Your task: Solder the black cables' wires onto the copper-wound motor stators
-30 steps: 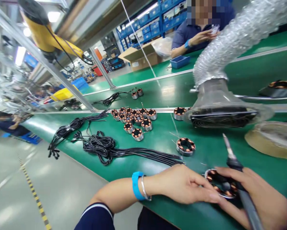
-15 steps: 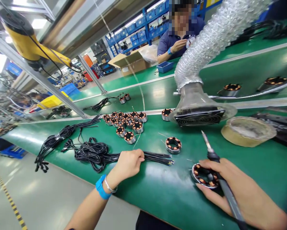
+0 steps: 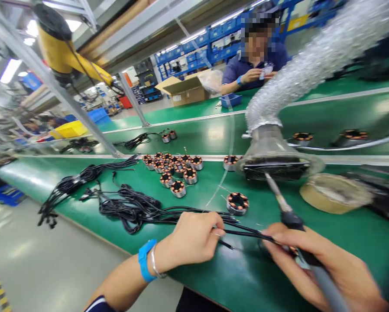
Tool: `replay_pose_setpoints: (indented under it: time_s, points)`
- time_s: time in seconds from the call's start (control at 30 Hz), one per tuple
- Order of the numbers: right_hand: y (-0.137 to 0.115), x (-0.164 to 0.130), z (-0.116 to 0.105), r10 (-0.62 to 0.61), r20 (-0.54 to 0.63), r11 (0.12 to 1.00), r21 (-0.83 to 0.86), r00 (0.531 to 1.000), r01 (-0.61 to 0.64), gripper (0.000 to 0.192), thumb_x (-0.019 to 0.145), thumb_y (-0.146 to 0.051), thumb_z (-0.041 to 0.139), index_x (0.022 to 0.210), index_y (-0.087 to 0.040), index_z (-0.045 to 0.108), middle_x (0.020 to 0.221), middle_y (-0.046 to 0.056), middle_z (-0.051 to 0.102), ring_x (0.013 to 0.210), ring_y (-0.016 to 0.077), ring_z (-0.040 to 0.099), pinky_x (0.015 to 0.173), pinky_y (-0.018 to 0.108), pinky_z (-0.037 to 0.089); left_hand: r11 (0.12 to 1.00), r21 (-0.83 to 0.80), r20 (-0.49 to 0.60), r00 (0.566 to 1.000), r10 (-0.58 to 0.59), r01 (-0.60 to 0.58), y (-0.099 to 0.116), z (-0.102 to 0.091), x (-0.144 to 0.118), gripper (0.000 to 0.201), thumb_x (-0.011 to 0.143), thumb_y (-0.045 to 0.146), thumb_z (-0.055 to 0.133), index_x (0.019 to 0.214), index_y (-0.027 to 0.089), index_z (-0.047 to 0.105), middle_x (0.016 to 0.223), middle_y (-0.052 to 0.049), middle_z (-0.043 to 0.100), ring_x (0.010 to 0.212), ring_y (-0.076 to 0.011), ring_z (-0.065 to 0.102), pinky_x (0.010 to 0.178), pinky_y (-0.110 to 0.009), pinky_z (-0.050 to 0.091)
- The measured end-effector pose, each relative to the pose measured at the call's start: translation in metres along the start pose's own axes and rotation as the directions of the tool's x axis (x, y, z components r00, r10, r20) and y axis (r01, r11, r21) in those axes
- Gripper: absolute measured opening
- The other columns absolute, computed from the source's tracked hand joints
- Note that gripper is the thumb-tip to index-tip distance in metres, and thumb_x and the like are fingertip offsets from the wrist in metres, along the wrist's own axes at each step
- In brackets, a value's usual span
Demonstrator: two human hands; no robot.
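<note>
1. The left hand (image 3: 191, 237) is curled almost into a fist, its fingertips pinching a thin black insulated wire (image 3: 243, 232) that runs rightward over the green bench mat (image 3: 233, 277) to the right hand.
2. The right hand (image 3: 311, 264) is wrapped round the grey handle of a soldering iron (image 3: 287, 216), whose metal tip points up and away towards the extraction hood.
3. Under the right hand's fingers lies a round copper-wound stator (image 3: 292, 249); it is mostly hidden, so whether the fingers grip it cannot be told.
4. The pinched wire comes from a tangled bundle of black leads (image 3: 132, 209) lying on the mat to the left of the left hand.
5. A second round copper-wound stator (image 3: 238, 203) sits alone on the mat, beyond both hands.
6. A cluster of similar stators (image 3: 175, 167) stands farther back, to the left.
7. A silver flexible duct ending in a grilled hood (image 3: 272, 160) hangs just above the mat, beyond the iron's tip.
8. A tan roll of tape (image 3: 334, 193) lies to the right of the hood.
9. Another person in a dark blue shirt (image 3: 256, 65) sits at the far bench.
</note>
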State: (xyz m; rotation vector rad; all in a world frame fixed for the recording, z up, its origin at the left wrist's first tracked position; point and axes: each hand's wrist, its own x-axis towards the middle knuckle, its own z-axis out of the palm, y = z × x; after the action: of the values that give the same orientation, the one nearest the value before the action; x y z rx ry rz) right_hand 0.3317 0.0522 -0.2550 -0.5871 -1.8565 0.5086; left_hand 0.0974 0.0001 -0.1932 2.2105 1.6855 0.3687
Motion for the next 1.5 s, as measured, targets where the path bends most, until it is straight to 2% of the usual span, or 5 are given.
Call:
replay_pose_setpoints:
  time_s: [0.3, 0.57, 0.83, 1.03, 1.5]
  points:
    - [-0.008, 0.019, 0.011, -0.062, -0.053, 0.998, 0.019, 0.997, 0.063, 0.032, 0.081, -0.005, 0.059, 0.106, -0.024, 0.055, 0.083, 0.002, 0.069, 0.069, 0.0161, 0.068, 0.063, 0.028, 0.058, 0.900, -0.321, 0.101, 0.934, 0.343, -0.295, 0.012, 0.002, 0.045, 0.030, 0.101, 0.029, 0.029, 0.094, 0.018, 0.056, 0.090, -0.006, 0.060, 0.082, -0.0174, 0.052, 0.078, -0.029, 0.039]
    - [-0.009, 0.015, -0.003, 0.026, -0.133, 0.999, 0.038, 0.991, -0.021, 0.034, 0.080, -0.005, 0.061, 0.107, -0.024, 0.054, 0.086, 0.002, 0.067, 0.068, 0.0143, 0.067, 0.063, 0.026, 0.057, 0.530, -0.837, 0.302, 0.922, 0.243, 0.135, 0.024, 0.037, 0.056, 0.046, 0.098, 0.056, 0.034, 0.078, 0.017, 0.048, 0.064, 0.004, 0.037, 0.058, -0.0104, 0.030, 0.054, -0.023, 0.026]
    - [-0.012, 0.011, 0.009, 0.088, -0.167, 0.993, -0.058, 0.982, -0.099, 0.028, 0.081, -0.009, 0.060, 0.103, -0.024, 0.054, 0.077, 0.000, 0.063, 0.058, 0.0124, 0.060, 0.053, 0.024, 0.053, 0.432, -0.895, 0.185, 0.973, 0.135, 0.110, 0.016, 0.056, 0.053, 0.034, 0.097, 0.050, 0.044, 0.093, 0.017, 0.050, 0.061, 0.006, 0.042, 0.057, -0.0091, 0.034, 0.056, -0.023, 0.028]
    - [-0.018, 0.012, 0.021, 0.011, -0.117, 0.989, -0.143, 0.993, -0.028, 0.023, 0.082, -0.006, 0.052, 0.098, -0.023, 0.055, 0.069, -0.002, 0.060, 0.057, 0.0137, 0.058, 0.054, 0.025, 0.052, 0.200, -0.949, 0.245, 0.970, -0.013, 0.242, 0.014, 0.062, 0.054, 0.040, 0.089, 0.058, 0.054, 0.084, 0.020, 0.042, 0.061, 0.008, 0.034, 0.054, -0.0082, 0.026, 0.052, -0.021, 0.022]
    - [-0.011, 0.007, 0.023, 0.115, -0.090, 0.992, -0.033, 0.989, -0.118, 0.032, 0.082, -0.005, 0.055, 0.108, -0.023, 0.051, 0.088, 0.002, 0.061, 0.066, 0.0121, 0.060, 0.058, 0.025, 0.055, 0.459, -0.875, 0.198, 0.979, 0.045, 0.156, 0.005, 0.055, 0.057, 0.035, 0.097, 0.051, 0.042, 0.082, 0.019, 0.044, 0.069, 0.006, 0.033, 0.060, -0.0102, 0.027, 0.055, -0.023, 0.027]
